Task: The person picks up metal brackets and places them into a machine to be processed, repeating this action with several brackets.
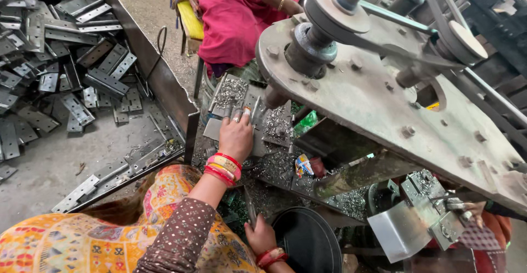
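The person's left hand (236,136) lies flat, fingers spread and pressing down, its grip closed on nothing, upon a flat grey steel plate (258,122) that rests on the swarf-strewn worktop (285,169) under the drill spindle of the grey machine (373,97). The right hand (259,234), lower down beside the round black bin (307,240), is clenched around a thin dark metal strip (250,210). Such plate looks stiff, fairly heavy and sharp-edged, perhaps oily, so it is best gripped by its long edges, clear of the shavings.
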